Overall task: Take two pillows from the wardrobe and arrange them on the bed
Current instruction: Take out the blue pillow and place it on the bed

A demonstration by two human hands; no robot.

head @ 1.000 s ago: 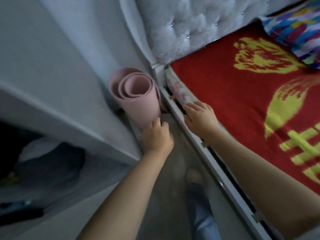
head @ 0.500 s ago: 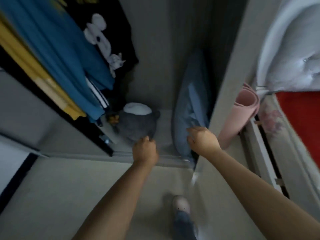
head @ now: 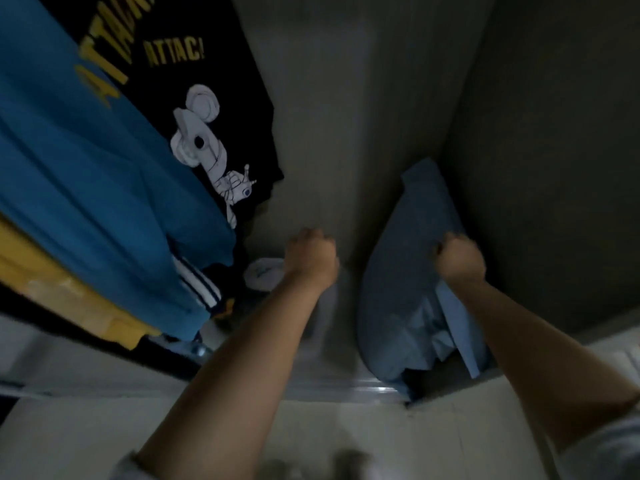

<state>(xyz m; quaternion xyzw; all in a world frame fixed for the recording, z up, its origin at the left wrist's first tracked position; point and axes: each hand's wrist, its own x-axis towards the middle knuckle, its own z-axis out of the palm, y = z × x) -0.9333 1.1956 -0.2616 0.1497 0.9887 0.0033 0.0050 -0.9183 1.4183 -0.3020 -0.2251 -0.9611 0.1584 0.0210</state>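
Observation:
A blue pillow [head: 405,271] stands on end inside the open wardrobe, leaning against its right inner wall [head: 540,168]. My right hand [head: 459,259] is closed on the pillow's upper right edge. My left hand [head: 311,261] hovers in a fist at the wardrobe's middle, left of the pillow, with nothing visible in it. A second pillow is not in sight. The bed is out of view.
Hanging clothes fill the wardrobe's left: a blue garment [head: 86,161], a black printed T-shirt [head: 180,84], a yellow one [head: 69,306]. A grey and white soft item [head: 263,275] lies on the wardrobe floor behind my left hand. The wardrobe's bottom rail [head: 329,389] meets pale floor [head: 346,431].
My view swung from the bed's edge to the wardrobe. Both hands reached inside, and my right hand moved up the blue pillow and closed on its upper edge.

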